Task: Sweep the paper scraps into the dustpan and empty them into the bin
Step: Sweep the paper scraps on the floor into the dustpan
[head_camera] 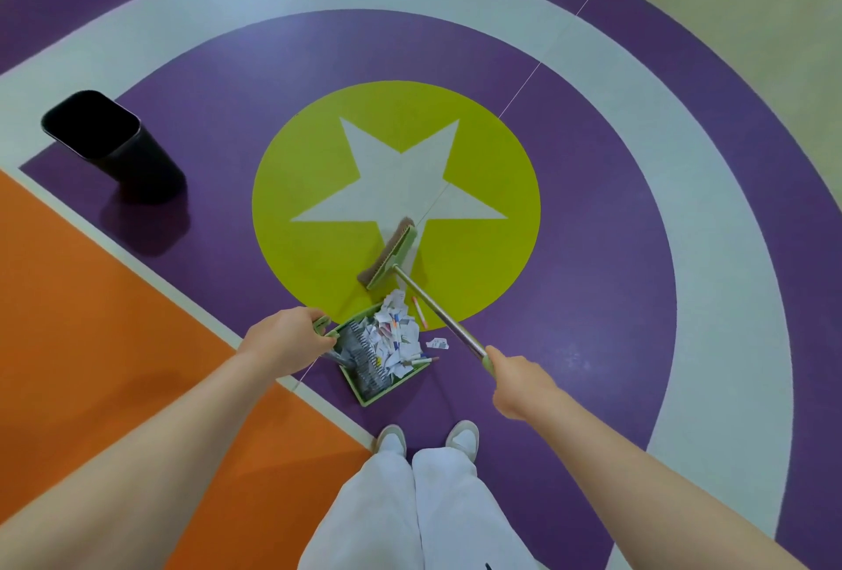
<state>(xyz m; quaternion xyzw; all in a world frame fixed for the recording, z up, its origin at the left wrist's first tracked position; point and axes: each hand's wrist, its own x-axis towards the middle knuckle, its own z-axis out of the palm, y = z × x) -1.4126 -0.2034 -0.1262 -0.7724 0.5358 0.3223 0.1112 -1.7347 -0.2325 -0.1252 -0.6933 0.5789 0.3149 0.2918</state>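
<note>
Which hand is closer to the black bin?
Left. The left hand holds the dustpan handle, on the black bin's side. The right hand grips the broom handle, farther away.

Both bare arms extended forward and down. Left hand (286, 341) closed on a green handle; right hand (519, 382) closed around a pole end.

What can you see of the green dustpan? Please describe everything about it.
The dustpan is light green and looks plastic, a box-shaped tray with raised walls and a dark comb of teeth inside. It sits by the orange-purple floor border, before the person's shoes. The left hand grips its handle. Paper scraps fill it, spilling toward the broom.
</note>
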